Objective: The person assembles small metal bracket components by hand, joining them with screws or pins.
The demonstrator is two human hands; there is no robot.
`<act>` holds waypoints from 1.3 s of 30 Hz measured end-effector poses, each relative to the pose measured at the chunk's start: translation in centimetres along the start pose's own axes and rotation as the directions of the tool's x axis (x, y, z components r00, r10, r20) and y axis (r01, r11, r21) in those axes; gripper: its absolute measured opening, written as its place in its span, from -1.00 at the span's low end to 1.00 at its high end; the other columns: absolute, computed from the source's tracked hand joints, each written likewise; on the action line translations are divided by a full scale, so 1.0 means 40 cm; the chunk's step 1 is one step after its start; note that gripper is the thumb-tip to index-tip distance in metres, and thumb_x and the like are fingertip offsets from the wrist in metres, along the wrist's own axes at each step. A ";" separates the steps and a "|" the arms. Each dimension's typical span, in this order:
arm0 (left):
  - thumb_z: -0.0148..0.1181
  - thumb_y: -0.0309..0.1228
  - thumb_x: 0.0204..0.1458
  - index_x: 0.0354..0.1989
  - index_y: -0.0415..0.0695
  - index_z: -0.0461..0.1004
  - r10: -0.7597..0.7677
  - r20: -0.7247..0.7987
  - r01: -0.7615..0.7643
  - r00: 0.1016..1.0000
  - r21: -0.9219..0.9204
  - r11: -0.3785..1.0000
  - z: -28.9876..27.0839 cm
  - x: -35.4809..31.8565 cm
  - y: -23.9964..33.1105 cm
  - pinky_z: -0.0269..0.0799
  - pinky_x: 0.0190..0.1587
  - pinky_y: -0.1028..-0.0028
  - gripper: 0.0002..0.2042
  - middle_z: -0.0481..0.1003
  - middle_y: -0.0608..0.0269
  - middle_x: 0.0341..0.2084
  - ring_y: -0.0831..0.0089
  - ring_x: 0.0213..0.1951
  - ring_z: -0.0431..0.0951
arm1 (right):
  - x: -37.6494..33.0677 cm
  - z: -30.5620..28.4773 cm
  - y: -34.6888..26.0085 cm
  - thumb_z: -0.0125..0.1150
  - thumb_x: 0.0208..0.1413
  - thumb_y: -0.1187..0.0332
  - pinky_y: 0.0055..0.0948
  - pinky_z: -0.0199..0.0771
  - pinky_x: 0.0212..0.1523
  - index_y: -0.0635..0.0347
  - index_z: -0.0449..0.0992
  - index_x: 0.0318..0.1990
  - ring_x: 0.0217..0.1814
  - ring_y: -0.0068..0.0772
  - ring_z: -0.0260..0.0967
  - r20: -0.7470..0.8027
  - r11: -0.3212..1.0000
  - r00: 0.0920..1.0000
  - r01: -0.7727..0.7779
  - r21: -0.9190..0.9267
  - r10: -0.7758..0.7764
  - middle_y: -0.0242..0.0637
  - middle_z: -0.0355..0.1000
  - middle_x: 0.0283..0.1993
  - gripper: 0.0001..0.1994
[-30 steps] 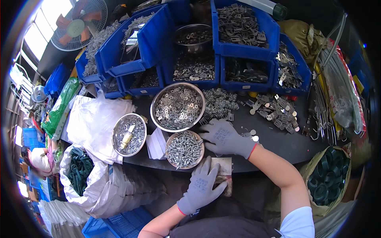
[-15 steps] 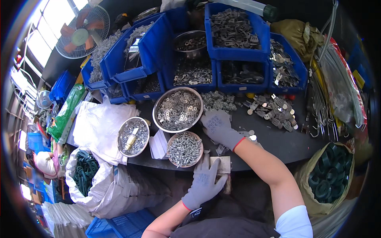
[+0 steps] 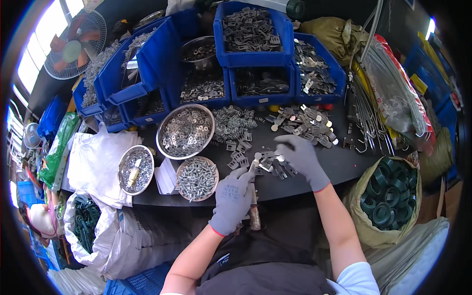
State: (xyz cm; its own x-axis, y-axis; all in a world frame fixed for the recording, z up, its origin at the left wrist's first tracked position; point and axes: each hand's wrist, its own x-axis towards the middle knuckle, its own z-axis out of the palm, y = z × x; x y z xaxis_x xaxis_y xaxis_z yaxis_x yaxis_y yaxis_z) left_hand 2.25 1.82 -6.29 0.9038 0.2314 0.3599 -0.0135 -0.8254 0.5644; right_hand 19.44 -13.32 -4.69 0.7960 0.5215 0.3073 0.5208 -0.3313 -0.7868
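Small silver metal brackets (image 3: 268, 164) heaped loosely on dark table edge, between gloved hands.
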 end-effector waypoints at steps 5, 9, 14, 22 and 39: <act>0.15 -0.45 -0.03 -0.10 -0.07 0.51 0.029 0.095 -0.046 0.995 0.180 0.983 0.007 0.068 0.028 0.43 -0.18 0.22 -0.73 0.48 0.10 -0.21 0.13 -0.20 0.51 | -0.099 -0.044 0.009 0.21 0.01 0.28 -0.29 0.45 -0.28 0.11 0.60 -0.27 -0.34 -0.22 0.48 -0.117 0.972 0.990 -0.103 -0.209 0.080 -0.21 0.49 -0.34 -0.83; 0.22 -0.36 -0.06 -0.14 -0.02 0.56 -0.031 0.115 0.011 0.993 0.176 0.984 0.041 0.084 0.004 0.44 -0.21 0.24 -0.74 0.48 0.12 -0.25 0.14 -0.23 0.51 | -0.118 -0.006 0.001 0.19 0.01 0.23 -0.21 0.43 -0.25 0.06 0.57 -0.29 -0.24 -0.18 0.47 0.028 0.893 0.997 -0.054 -0.448 0.074 -0.21 0.42 -0.32 -0.83; 0.31 -0.25 -0.10 -0.26 -0.05 0.61 -0.111 0.089 0.102 0.990 0.097 0.990 0.017 0.081 0.012 0.43 -0.22 0.27 -0.76 0.49 0.15 -0.27 0.21 -0.26 0.51 | -0.111 0.001 0.013 0.15 -0.02 0.27 -0.25 0.44 -0.25 0.01 0.58 -0.31 -0.21 -0.23 0.45 0.144 0.796 0.983 -0.007 -0.605 0.118 -0.29 0.42 -0.27 -0.85; 0.34 -0.30 -0.03 -0.36 -0.24 0.59 -0.386 0.080 0.343 0.919 -0.646 0.682 -0.033 0.069 0.071 0.40 -0.32 0.56 -0.77 0.52 0.25 -0.47 0.55 -0.42 0.49 | -0.110 -0.002 0.029 0.17 -0.12 0.33 -0.25 0.45 -0.27 0.04 0.56 -0.35 -0.25 -0.22 0.46 0.056 0.781 0.989 -0.074 -0.620 0.138 -0.28 0.43 -0.33 -0.86; 0.15 -0.54 0.13 -0.08 -0.25 0.38 -0.365 0.337 0.341 0.868 -0.938 -0.058 -0.048 0.004 0.098 0.49 -0.07 0.49 -0.80 0.53 0.17 -0.18 0.49 -0.17 0.55 | -0.180 0.029 -0.184 0.07 -0.03 0.67 -0.58 0.59 -0.39 0.28 0.31 -0.38 -0.34 -0.42 0.53 0.035 0.349 0.950 -0.148 0.925 0.310 -0.10 0.43 -0.21 -0.88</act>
State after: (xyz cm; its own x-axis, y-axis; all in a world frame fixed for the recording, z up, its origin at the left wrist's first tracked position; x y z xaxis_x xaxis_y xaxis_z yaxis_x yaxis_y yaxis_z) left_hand 1.52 -0.39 -2.57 0.9335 0.3284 -0.1444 -0.0928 0.6098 0.7871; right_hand 9.53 -13.74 -1.73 0.9071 0.4199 0.0290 -0.2214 0.5345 -0.8157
